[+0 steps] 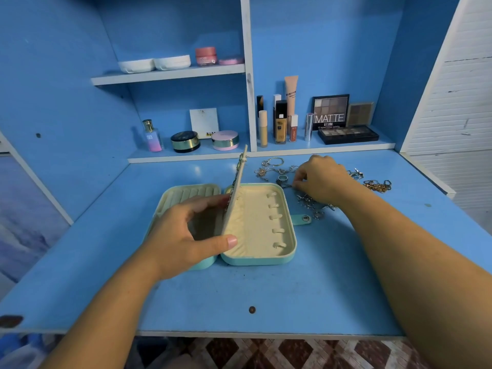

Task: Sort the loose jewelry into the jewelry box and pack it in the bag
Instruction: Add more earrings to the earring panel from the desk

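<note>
**Flap up, fingers in the pile**

The left grip (186, 235) was clamped on the middle flap (235, 203) of the open jewelry box (266, 259), thumb in front, holding it upright. The right grip (322, 179) had its fingertips curled down into the loose jewelry (314, 203) just right of the box, beside a ring (282, 178). Whether anything was pinched, I couldn't tell.

The danger: those chains looked tangled, so lifting one could drag its neighbours across the surface (266, 294). A slipped thumb would drop the flap.

No bag in sight. Readable behind: "MATTE" on a palette (330, 111), "SB" on a perfume bottle (151, 137).
</note>
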The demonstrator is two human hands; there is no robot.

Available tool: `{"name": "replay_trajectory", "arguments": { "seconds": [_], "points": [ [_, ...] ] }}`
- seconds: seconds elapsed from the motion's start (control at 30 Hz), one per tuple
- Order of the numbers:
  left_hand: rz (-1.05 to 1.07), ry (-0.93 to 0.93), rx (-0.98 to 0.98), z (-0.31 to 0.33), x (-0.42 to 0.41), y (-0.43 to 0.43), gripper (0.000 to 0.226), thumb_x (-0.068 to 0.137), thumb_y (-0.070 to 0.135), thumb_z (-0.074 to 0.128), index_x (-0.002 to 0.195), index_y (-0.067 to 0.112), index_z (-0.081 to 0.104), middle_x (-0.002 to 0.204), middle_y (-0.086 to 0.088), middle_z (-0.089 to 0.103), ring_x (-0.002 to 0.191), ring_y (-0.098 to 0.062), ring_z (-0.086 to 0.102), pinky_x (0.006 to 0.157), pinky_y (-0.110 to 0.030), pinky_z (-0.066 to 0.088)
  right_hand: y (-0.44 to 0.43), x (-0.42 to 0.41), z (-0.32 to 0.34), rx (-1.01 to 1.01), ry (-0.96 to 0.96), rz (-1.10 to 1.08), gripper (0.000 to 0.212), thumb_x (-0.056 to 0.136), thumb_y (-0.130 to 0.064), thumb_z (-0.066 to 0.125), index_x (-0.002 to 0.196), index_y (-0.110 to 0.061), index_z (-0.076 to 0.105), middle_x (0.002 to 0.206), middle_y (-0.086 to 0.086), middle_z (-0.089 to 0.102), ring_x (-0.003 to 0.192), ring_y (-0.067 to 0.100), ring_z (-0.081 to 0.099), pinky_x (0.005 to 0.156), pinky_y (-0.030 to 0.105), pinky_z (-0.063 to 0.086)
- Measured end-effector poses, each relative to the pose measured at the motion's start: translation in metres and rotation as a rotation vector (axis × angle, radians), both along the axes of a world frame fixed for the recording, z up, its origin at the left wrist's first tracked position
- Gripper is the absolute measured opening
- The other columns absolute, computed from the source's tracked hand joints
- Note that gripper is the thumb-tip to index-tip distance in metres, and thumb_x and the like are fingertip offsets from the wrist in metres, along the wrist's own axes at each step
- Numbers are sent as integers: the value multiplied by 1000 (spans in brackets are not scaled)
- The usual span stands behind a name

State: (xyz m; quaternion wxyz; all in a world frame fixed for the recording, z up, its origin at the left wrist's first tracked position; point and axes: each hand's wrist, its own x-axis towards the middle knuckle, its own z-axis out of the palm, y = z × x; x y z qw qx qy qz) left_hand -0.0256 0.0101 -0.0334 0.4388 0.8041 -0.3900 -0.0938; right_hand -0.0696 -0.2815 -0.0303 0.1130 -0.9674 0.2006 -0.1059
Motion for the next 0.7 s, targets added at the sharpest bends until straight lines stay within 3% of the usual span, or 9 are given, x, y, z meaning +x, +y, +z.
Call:
{"name": "replay_trajectory", "arguments": {
  "seconds": [0.13, 0.23, 0.5, 0.7],
  "points": [
    [-6, -1, -8, 0, -1, 0, 67, 55, 56, 75, 119, 41, 61, 117, 27, 64, 115, 5, 56, 100, -29, 45, -4, -2, 1, -16, 96, -13, 25, 98, -36, 46, 106, -20, 63, 117, 8, 46, 115, 31, 39, 96, 47, 33],
    [-13, -5, -14, 0, -1, -1, 67, 55, 56, 74, 119, 40, 61, 117, 27, 65, 115, 5, 56, 97, -26, 45, -9, -4, 5, 35, 56, -45, 27, 100, -36, 42, 114, -20, 59, 124, 9, 44, 121, 31, 36, 98, 48, 32],
    [-10, -9, -19, -1, 0, -1, 67, 54, 56, 75, 118, 43, 60, 117, 28, 64, 114, 5, 56, 95, -23, 44, -4, -7, 6, 60, 70, 40, 11, 93, -39, 55, 88, -35, 64, 114, 1, 47, 117, 27, 34, 95, 46, 30],
    [-14, -8, -11, 0, 0, -2, 69, 54, 56, 75, 119, 43, 59, 119, 26, 63, 117, 5, 54, 95, -17, 40, -26, -18, 8, 153, -245, -100, 23, 98, -24, 46, 101, -33, 67, 115, 2, 55, 113, 29, 45, 85, 40, 34]
  ]
}}
